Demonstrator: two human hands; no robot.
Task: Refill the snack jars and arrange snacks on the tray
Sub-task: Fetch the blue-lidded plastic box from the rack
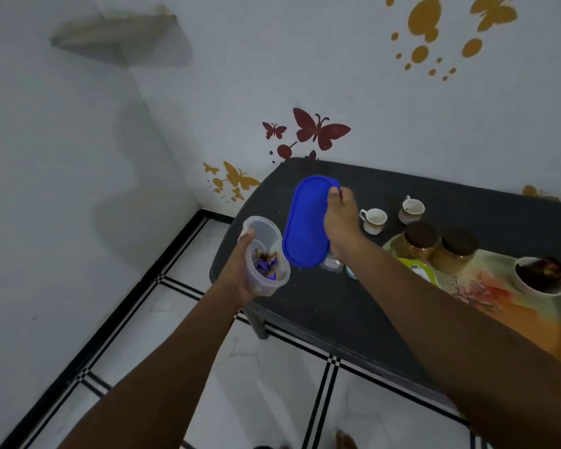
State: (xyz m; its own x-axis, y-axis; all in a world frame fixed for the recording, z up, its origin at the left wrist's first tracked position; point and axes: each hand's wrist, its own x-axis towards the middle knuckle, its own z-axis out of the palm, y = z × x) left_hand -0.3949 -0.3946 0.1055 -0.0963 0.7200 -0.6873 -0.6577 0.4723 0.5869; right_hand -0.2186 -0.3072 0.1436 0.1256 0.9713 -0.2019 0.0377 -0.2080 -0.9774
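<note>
Left hand (240, 270) holds the clear container (266, 254) in a closed grip; outstretched right hand (340, 222) pinches its blue lid (305, 222).

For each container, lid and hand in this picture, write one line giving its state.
clear container: open, tilted, wrapped sweets inside
blue lid: off, lifted
left hand: grips container
right hand: holds lid
two jars: capped, on tray
two cups: upright

We are seeing two cups (391, 215) sitting on the table (321, 303) at twelve o'clock of the tray (515, 319), which is carrying two jars (434, 247) and a bowl (540, 277).
</note>
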